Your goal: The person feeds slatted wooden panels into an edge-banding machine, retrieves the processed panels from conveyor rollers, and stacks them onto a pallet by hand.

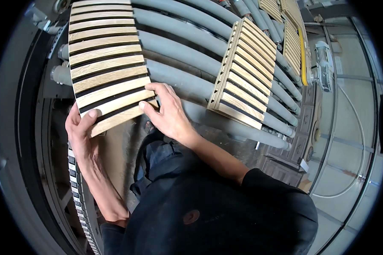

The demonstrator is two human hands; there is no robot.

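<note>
Panel of wood strips points long-ways away from you over gray rollers, and at its near end your left grip pinches the left corner while your right grip touches the right edge, squeezing or not, I can't tell.

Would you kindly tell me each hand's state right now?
Left hand: holding the slatted panel by its left edge.
Right hand: on its right edge; grip unclear.

Moderate light | pale slats brightest | shirt dark | straight edges bowed | corners black
</note>
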